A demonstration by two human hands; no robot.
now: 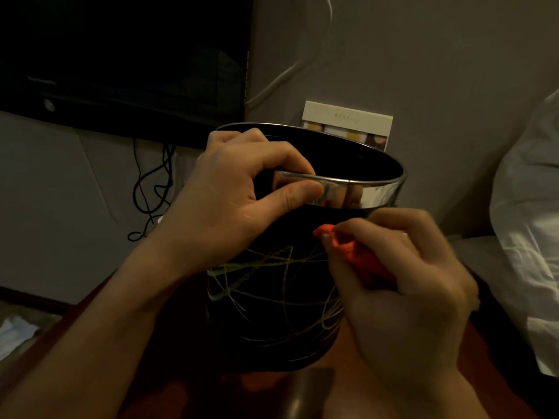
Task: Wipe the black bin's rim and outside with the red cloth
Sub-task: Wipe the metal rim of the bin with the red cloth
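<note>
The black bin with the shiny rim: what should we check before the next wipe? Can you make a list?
1. Bin held steady: ok. The left hand pinches the shiny rim of the black bin.
2. Cloth in hand: ok. The right hand is closed on the bunched red cloth.
3. Cloth touching the bin: cannot tell; it sits close to the side, just under the rim.
4. Bin upright on the brown surface: ok.
5. Rim already clean: cannot tell; the light is dim.
</note>
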